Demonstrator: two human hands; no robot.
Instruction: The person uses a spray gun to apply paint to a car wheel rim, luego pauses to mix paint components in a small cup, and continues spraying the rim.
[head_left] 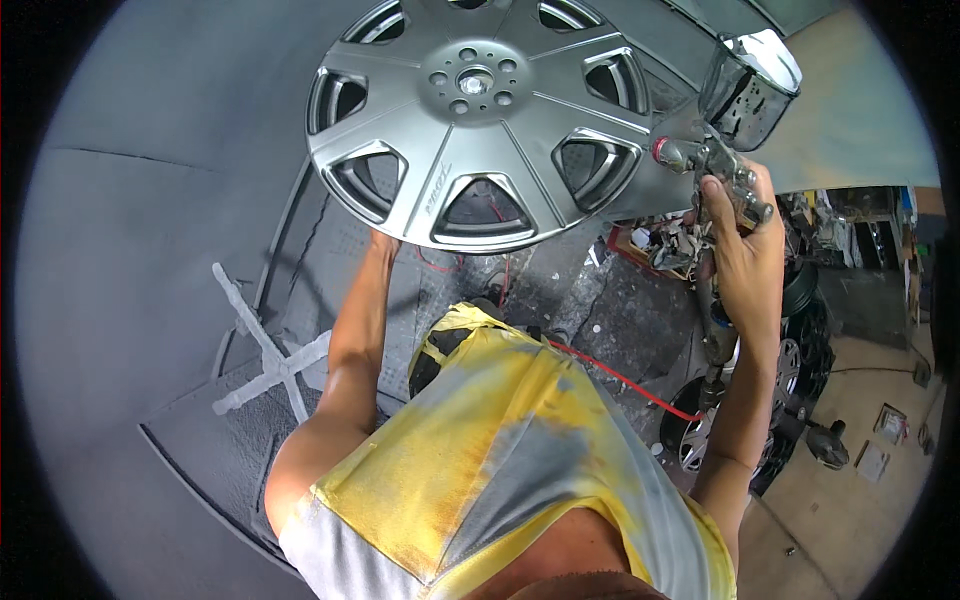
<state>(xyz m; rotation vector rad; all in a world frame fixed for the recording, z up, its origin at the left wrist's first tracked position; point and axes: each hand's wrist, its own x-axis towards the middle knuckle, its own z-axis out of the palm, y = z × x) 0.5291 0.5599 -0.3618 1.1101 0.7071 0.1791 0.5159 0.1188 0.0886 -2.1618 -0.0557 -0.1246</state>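
Observation:
A silver car wheel rim (395,87) with several wide spokes faces up at the top middle. My left hand (384,241) reaches up to its near lower edge; the fingers are hidden behind the rim, so I cannot see how they are set. My right hand (748,245) is wrapped around a spray gun (708,165) just right of the rim. The gun's red-ringed nozzle points left at the rim's edge, apart from it. On top of the gun sits a clear, paint-stained cup (748,100) with a lid.
A red hose (628,381) runs across the stained floor toward the gun's lower end. More wheel rims (692,440) lie at the lower right, near my right forearm. At the left stands a grey-coated cross-shaped stand (272,362). Cluttered shelves (850,225) line the right.

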